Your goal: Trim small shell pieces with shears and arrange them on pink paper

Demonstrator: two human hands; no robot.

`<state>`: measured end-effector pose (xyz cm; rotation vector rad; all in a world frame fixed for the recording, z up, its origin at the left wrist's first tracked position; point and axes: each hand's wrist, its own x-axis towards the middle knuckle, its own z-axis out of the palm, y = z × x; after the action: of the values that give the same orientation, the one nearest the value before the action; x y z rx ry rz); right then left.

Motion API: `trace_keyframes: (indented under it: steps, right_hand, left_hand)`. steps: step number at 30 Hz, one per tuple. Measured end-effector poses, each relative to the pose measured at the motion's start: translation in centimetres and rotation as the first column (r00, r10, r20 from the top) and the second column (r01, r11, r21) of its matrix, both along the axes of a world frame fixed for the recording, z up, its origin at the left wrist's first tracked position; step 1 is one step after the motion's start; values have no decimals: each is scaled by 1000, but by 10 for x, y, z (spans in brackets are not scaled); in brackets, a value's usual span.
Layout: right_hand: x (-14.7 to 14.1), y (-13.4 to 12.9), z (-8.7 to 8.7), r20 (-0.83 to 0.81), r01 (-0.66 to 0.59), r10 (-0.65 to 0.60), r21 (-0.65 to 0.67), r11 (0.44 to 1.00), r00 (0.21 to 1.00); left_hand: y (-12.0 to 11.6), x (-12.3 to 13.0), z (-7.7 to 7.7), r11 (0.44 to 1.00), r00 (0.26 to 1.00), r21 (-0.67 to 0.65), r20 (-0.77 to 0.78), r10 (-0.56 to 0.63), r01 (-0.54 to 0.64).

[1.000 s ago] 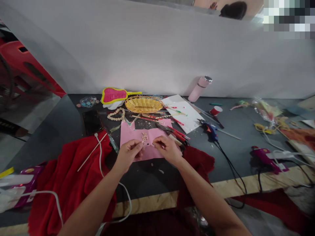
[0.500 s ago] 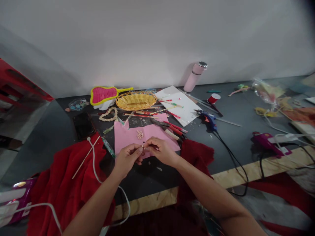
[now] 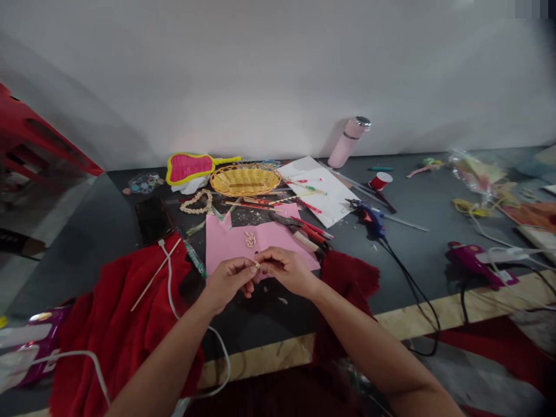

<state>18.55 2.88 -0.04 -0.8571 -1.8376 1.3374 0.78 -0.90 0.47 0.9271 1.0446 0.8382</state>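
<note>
My left hand (image 3: 228, 282) and my right hand (image 3: 289, 271) meet fingertip to fingertip over the near edge of a pink sheet (image 3: 221, 246). Between them is a tiny pale piece (image 3: 258, 265), pinched by the thumb and finger of each hand. Its exact shape is too small to make out. Just beyond the fingers, a small pile of similar pale pieces (image 3: 250, 239) lies on the sheet. Behind it on the left rests a heart-shaped ring of pale pieces (image 3: 197, 202). Pliers (image 3: 284, 220) with red handles lie at the sheet's right side.
A wicker basket (image 3: 245, 180), a pink and yellow paddle shape (image 3: 190, 168) and a pink bottle (image 3: 348, 143) stand toward the wall. A blue glue gun (image 3: 369, 219) trails its cable at right. Red cloth (image 3: 117, 295) and a phone (image 3: 153, 221) are at left.
The camera view has shifted slightly, so the table's things appear a little lower and further right. Both hands stay together, still pinching the tiny piece.
</note>
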Motion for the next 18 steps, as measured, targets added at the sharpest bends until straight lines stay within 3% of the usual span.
trace_keyframes:
  steps: [7, 18]
  right_hand:
    - [4, 0, 5, 46, -63, 59, 98, 993, 997]
    - [2, 3, 2, 96, 4, -22, 177, 984, 995]
  left_hand:
    - [-1, -2, 2, 997, 998, -59, 50, -42, 45]
    - [0, 2, 1, 998, 994, 49, -100, 45, -40]
